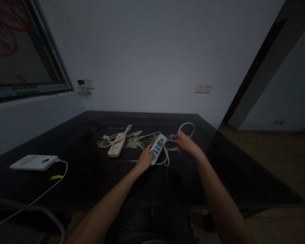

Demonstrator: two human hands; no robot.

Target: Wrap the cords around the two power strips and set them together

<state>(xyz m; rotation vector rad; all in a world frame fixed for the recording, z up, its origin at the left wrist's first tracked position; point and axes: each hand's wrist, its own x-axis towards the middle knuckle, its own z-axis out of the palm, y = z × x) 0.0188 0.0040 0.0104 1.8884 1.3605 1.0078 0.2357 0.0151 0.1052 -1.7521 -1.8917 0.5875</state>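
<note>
A white power strip with a blue socket face (158, 148) is gripped near its lower end by my left hand (145, 158), tilted above the dark table. Its white cord (167, 159) loops behind and beside it. To the right, my right hand (184, 141) pinches a length of that cord, and a loop rises over the fingers. Left of my hands, a second white power strip (116, 147) lies on the table with its cream cord (122, 136) bundled over the top and its plug (106, 138) at the left.
The black table (96, 189) has a painted floral pattern and meets the wall. A white power bank (35, 162) with a white cable (63, 174) lies at left, near a yellow tag (56, 177). Wall sockets (203, 88) and loose socket boxes (84, 86) are on the wall.
</note>
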